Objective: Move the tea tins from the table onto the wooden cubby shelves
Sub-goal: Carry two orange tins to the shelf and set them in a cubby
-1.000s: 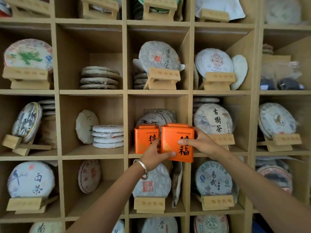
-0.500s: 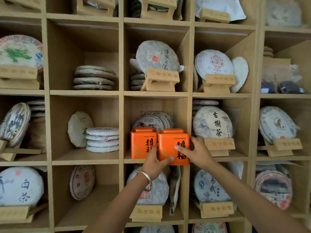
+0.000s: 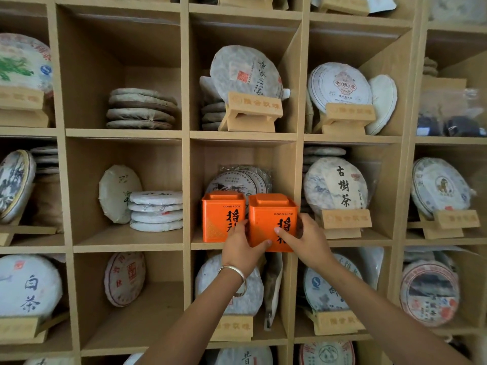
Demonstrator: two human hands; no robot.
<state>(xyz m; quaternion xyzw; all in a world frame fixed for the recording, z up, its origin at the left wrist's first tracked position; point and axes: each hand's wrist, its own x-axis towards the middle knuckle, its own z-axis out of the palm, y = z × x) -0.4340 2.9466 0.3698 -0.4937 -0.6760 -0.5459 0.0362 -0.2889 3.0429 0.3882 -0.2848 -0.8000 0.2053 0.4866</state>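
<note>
Two orange square tea tins with black characters stand side by side in the middle cubby of the wooden shelves [image 3: 238,136]. The left tin [image 3: 220,216] rests on the cubby floor. The right tin [image 3: 266,222] sticks out over the front edge of the shelf board. My left hand [image 3: 241,248], with a silver bangle on the wrist, grips the right tin's lower left side. My right hand [image 3: 307,239] holds its right side, thumb across the front. Wrapped round tea cakes [image 3: 237,180] lean behind both tins.
Every cubby around holds paper-wrapped tea cakes, some stacked flat [image 3: 155,210], some upright on wooden stands [image 3: 345,222]. The cubby to the left [image 3: 126,238] has bare floor at its front. A narrow pouch [image 3: 272,288] hangs below the right tin.
Both hands have pushed the right tin further into the cubby, next to the left tin. The view has shifted closer and slightly down.
</note>
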